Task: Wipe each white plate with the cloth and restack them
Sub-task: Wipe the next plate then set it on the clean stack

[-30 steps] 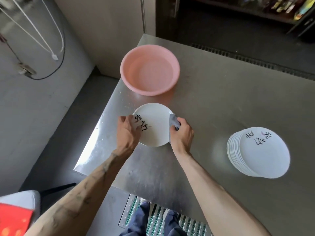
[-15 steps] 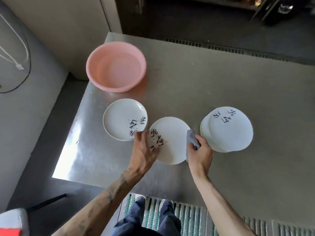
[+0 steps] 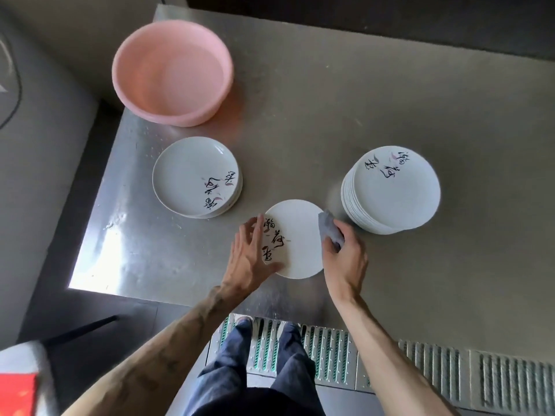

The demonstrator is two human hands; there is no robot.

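A white plate [image 3: 300, 241] with black brush writing sits between my hands near the table's front edge, and it looks tilted. My left hand [image 3: 246, 259] holds its left rim, fingers spread over the writing and thumb at the lower edge. My right hand [image 3: 345, 262] grips a grey cloth [image 3: 329, 231] against the plate's right rim. A short stack of the same plates [image 3: 186, 175] lies to the left. A taller stack [image 3: 396, 193] stands to the right, close to the cloth.
A pink basin [image 3: 171, 70] stands at the back left of the steel table [image 3: 390, 100]. The table's front edge runs just below my hands, with a floor grate [image 3: 330, 355] and my legs beneath it.
The plate and both hands have moved right, off the left stack and toward the tall stack. My view has also turned right and down. The grip on the cloth is unchanged.
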